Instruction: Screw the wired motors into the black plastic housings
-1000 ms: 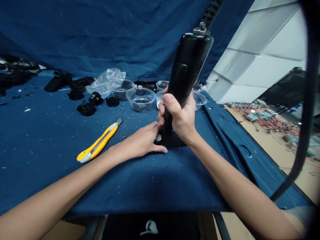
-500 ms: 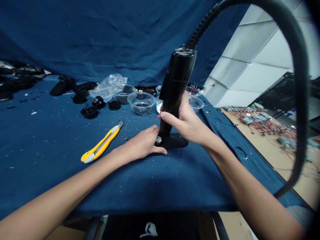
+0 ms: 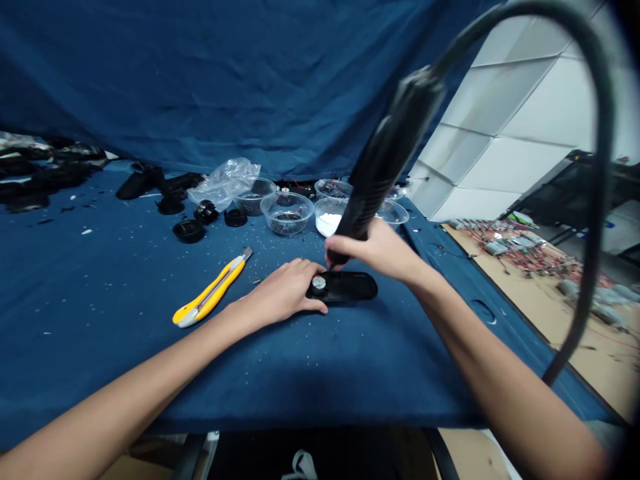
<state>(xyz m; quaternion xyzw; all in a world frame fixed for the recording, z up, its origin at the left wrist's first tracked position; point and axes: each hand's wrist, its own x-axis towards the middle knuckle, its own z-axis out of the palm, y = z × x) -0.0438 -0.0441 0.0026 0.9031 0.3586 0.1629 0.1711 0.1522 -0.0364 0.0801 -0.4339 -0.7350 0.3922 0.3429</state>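
My left hand [image 3: 285, 290] lies on the left end of a black oblong plastic casing [image 3: 350, 287], its fingertips against the edge. A round grey disc [image 3: 319, 283] is set in that end of the casing. My right hand [image 3: 375, 250] grips a black corded electric screwdriver [image 3: 385, 157], which leans up and to the right. Its tip sits just above the casing, close to the disc. A yellow utility knife [image 3: 210, 293] lies to the left of my left hand, not touching it.
Blue cloth [image 3: 100, 313] covers the table, with small specks scattered on it. Behind lie clear plastic bowls [image 3: 287, 213], one holding white material [image 3: 329, 224], a plastic bag [image 3: 225, 183] and black round parts [image 3: 189, 231]. A black cable [image 3: 597, 133] arcs at right, above cardboard with wiring [image 3: 525, 253].
The screwdriver has tipped from nearly upright to leaning right, and its tip has lifted from the disc. My right hand has dropped lower, and more of the casing shows.
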